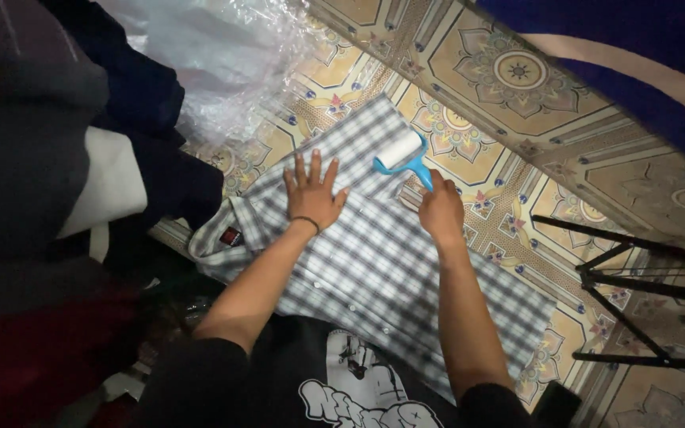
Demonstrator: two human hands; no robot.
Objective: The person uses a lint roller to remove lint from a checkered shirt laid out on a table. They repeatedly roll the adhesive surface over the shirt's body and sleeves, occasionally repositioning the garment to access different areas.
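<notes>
Lint roller (403, 150), likely light and rigid, rests on the soft plaid shirt (374, 261) spread on the floor; right hand (441, 210) grips its blue handle, left hand (313, 192) presses flat, fingers spread.

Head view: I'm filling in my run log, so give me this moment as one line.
left hand: flat on plaid shirt | right hand: holds blue lint roller on shirt | shirt spread on patterned floor

Only one view is given, shot from the head and aimed pretty much straight down at the patterned floor (517, 75). Both forearms are seen close up. The left edge is dark, so details there can't really be made out.
</notes>
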